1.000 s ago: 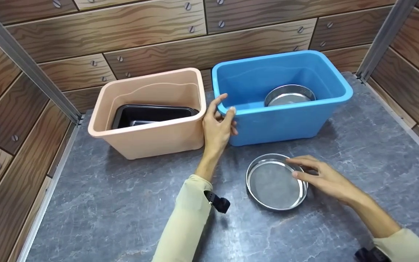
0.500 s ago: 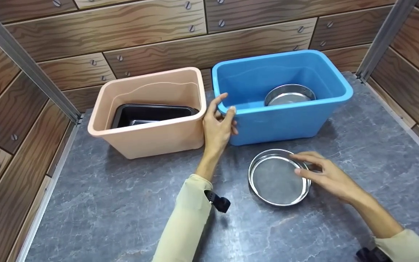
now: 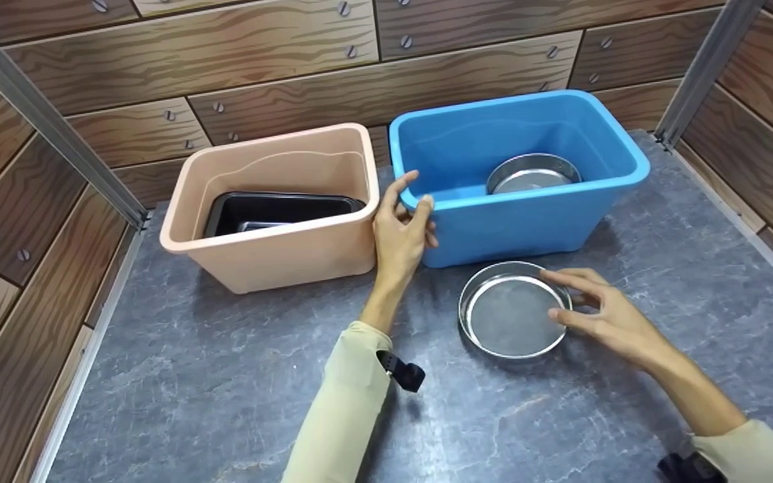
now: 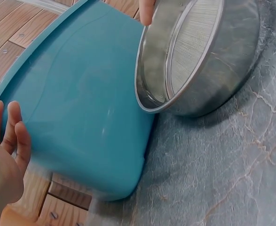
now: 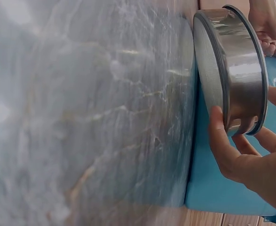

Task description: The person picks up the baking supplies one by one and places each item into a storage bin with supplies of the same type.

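Note:
A round metal sieve with a fine mesh bottom is held by my right hand at its right side, in front of the blue bin. In the right wrist view, fingers reach under the sieve's edge and it looks raised off the surface. My left hand holds the near left corner of the blue bin at its rim. Inside that bin lies a second round metal sieve, its lower part hidden by the front wall.
Left of the blue bin stands a peach bin with a black rectangular pan inside. Both stand on a grey marbled surface. Wood-patterned walls enclose the back and sides.
My right hand has moved the sieve a little away from me, closer to the blue bin, and tilted it slightly. The left hand stays at the bin's corner.

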`<state>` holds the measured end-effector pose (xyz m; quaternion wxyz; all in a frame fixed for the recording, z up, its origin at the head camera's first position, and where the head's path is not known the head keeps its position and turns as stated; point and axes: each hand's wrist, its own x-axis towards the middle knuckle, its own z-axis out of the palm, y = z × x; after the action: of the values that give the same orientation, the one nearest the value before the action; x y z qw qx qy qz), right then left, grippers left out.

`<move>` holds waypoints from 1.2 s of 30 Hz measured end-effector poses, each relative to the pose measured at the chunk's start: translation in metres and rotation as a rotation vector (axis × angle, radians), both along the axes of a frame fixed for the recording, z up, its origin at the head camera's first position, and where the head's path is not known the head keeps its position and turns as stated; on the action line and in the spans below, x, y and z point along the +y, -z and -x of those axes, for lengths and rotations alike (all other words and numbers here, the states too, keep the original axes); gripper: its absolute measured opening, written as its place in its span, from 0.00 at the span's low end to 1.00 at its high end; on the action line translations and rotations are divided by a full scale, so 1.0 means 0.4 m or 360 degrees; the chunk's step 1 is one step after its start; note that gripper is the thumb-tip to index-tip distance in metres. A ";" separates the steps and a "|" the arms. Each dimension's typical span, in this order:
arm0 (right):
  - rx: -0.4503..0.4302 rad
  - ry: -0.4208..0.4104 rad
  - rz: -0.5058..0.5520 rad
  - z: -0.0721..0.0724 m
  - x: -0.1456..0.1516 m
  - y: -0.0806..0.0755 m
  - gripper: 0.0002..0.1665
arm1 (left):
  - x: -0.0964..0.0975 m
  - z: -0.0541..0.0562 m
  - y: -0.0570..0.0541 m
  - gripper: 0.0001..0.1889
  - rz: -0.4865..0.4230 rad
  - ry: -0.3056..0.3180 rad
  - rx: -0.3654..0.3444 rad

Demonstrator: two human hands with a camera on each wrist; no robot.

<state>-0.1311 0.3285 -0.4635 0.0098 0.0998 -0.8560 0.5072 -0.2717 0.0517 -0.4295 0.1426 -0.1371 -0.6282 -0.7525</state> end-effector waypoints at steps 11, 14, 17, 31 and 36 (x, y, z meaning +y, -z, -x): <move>0.0033 0.0014 0.0134 -0.001 0.018 -0.008 0.34 | -0.002 0.001 0.001 0.22 0.0018 -0.0013 -0.0009; 0.0040 0.0009 0.0182 -0.002 0.022 -0.014 0.34 | -0.002 0.000 0.001 0.23 0.0018 -0.0011 -0.0018; 0.0040 -0.0002 0.0225 -0.004 0.024 -0.018 0.34 | -0.001 0.000 0.001 0.23 0.0014 -0.0009 -0.0019; -0.0108 -0.0038 0.0669 -0.013 0.046 -0.064 0.32 | 0.001 0.002 0.001 0.22 0.0022 -0.0016 0.0031; -0.0059 -0.0203 0.0865 -0.016 0.054 -0.075 0.32 | -0.001 0.002 0.002 0.22 0.0010 -0.0012 0.0035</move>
<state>-0.1246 0.3501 -0.4336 -0.0113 0.1379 -0.6805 0.7196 -0.2724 0.0514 -0.4301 0.1519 -0.1436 -0.6294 -0.7484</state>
